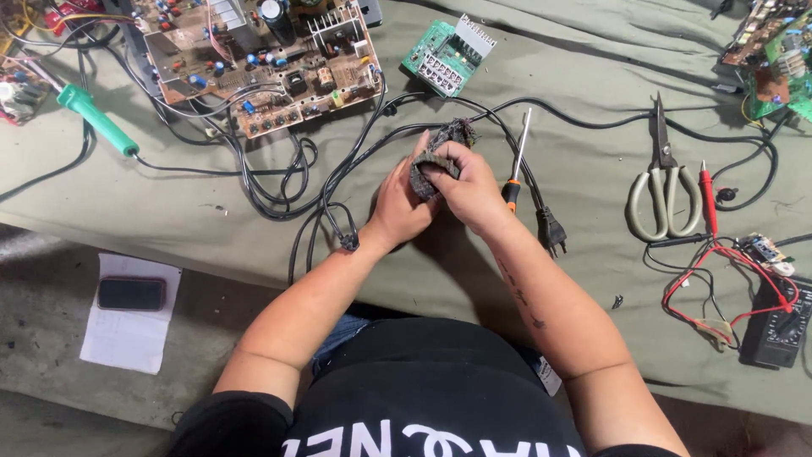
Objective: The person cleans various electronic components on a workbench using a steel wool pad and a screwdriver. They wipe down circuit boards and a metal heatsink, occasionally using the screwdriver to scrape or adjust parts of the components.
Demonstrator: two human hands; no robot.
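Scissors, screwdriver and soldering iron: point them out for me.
Scissors (662,182): head view, on the pivot above the handles.
Screwdriver (518,152): head view, on the metal shaft.
Soldering iron (97,119): head view, on the green handle.

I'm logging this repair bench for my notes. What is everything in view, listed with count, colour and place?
small dusty board: 1, grey-brown, centre, held in both hands
large circuit board: 1, tan, top left
small circuit board: 1, green, top centre
soldering iron: 1, green handle, far left
screwdriver: 1, orange-black handle, right of the hands
power plug: 1, black, below the screwdriver
scissors: 1, grey handles, right
multimeter: 1, black, red leads, lower right
phone: 1, dark, on white paper, lower left
left hand: grip on the board
right hand: grip on the board
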